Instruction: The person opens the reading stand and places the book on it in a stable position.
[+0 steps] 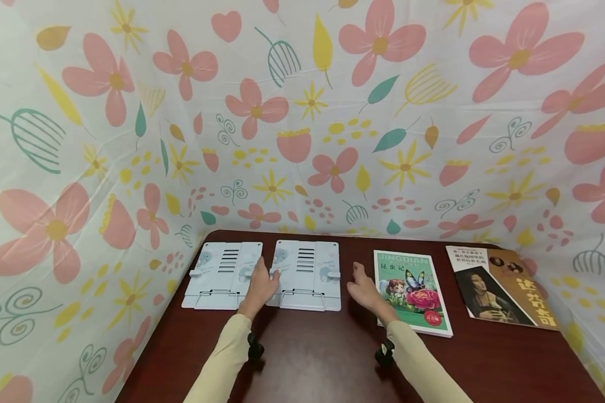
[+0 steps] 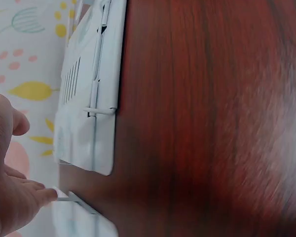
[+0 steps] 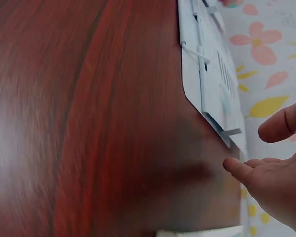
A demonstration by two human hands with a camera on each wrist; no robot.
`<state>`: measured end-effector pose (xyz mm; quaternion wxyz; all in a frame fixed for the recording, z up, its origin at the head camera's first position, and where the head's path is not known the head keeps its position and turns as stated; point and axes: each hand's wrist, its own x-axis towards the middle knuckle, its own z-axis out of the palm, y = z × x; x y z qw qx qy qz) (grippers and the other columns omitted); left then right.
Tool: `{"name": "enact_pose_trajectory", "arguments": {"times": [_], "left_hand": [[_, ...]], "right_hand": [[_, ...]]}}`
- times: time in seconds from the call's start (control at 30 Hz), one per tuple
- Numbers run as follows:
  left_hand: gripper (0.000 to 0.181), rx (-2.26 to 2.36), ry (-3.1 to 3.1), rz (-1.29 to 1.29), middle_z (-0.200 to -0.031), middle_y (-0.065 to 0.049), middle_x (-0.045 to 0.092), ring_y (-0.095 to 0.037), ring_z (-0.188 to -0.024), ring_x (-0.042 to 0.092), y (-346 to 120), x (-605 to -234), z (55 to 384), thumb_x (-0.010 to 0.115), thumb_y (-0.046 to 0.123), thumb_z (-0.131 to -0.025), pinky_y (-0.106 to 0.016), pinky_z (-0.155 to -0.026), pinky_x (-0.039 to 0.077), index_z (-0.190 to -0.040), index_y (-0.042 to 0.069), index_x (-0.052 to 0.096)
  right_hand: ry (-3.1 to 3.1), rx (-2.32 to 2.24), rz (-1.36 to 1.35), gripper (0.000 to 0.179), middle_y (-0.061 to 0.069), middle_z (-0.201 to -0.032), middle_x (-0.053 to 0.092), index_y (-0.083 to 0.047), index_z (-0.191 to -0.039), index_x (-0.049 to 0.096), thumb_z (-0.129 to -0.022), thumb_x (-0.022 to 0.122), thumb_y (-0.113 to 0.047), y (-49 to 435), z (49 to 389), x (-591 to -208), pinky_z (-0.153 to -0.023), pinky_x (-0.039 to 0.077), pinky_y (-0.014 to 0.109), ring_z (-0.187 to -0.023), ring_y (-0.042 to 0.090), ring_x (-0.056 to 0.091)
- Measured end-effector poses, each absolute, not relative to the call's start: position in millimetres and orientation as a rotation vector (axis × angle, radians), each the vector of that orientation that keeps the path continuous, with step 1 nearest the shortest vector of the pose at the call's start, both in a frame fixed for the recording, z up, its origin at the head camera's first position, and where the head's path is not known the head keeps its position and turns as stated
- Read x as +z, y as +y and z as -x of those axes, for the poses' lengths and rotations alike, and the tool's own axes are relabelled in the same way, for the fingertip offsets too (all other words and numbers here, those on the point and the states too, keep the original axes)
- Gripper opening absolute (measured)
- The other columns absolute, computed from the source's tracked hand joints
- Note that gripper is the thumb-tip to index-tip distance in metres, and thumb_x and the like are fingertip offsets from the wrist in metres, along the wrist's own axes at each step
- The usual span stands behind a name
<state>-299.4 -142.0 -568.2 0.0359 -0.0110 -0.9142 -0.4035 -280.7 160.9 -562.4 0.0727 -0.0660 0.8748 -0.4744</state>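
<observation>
Two white book stands with printed pictures, slots and wire page holders lie folded flat side by side, the left stand (image 1: 212, 285) and the right stand (image 1: 307, 274). Over the gap between them is my left hand (image 1: 261, 286), its fingers extended and holding nothing. In the left wrist view its thumb stands apart from the fingers, near the right stand (image 2: 81, 128). My right hand (image 1: 365, 289) hovers between the right stand and a green children's book (image 1: 408, 319), thumb and fingers spread apart. Nothing is in its grasp in the right wrist view, where the right stand (image 3: 214, 84) lies beyond the fingertips.
A brown book with a portrait on its cover (image 1: 499, 291) lies at the far right of the dark red wooden table (image 1: 312, 358). Floral cloth (image 1: 302, 112) hangs behind the table and along both sides. The tabletop's back edge meets the cloth.
</observation>
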Motion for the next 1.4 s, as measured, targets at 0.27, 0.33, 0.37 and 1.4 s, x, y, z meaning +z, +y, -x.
{"name": "enact_pose_trajectory", "arguments": {"times": [0.27, 0.33, 0.37, 1.4], "left_hand": [[0.067, -1.382, -2.804, 0.014, -0.159, -0.032, 0.031, -0.045, -0.15, 0.029, -141, -583, 298, 0.051, 0.018, -0.103, -0.056, -0.121, 0.029, -0.156, -0.012, 0.022], [0.067, -1.406, -2.8, 0.01, -0.158, -0.033, 0.032, -0.045, -0.149, 0.03, -141, -585, 298, 0.051, 0.017, -0.101, -0.057, -0.12, 0.03, -0.155, -0.012, 0.023], [0.068, -1.418, -2.795, 0.008, -0.158, -0.033, 0.033, -0.045, -0.148, 0.031, -141, -585, 298, 0.052, 0.016, -0.101, -0.057, -0.12, 0.03, -0.155, -0.012, 0.023], [0.069, -1.367, -2.777, 0.017, -0.153, -0.027, 0.046, -0.041, -0.141, 0.045, -132, -590, 272, 0.064, 0.018, -0.093, -0.055, -0.114, 0.041, -0.152, -0.006, 0.039]], "right_hand": [[2.566, -1.499, 0.114, 0.072, 0.037, -0.16, 0.019, 0.013, -0.157, 0.005, -0.098, 0.043, -0.008, 154, 281, -569, -0.12, 0.028, 0.059, -0.147, 0.046, 0.03], [2.568, -1.501, 0.109, 0.073, 0.036, -0.161, 0.02, 0.013, -0.157, 0.007, -0.098, 0.044, -0.008, 151, 282, -571, -0.119, 0.03, 0.058, -0.147, 0.045, 0.031], [2.568, -1.503, 0.108, 0.073, 0.035, -0.161, 0.021, 0.012, -0.157, 0.008, -0.097, 0.044, -0.008, 150, 283, -572, -0.119, 0.03, 0.057, -0.147, 0.044, 0.032], [2.584, -1.52, 0.078, 0.077, 0.026, -0.16, 0.033, 0.006, -0.158, 0.023, -0.089, 0.056, -0.005, 144, 261, -583, -0.116, 0.038, 0.051, -0.145, 0.038, 0.039]]}}
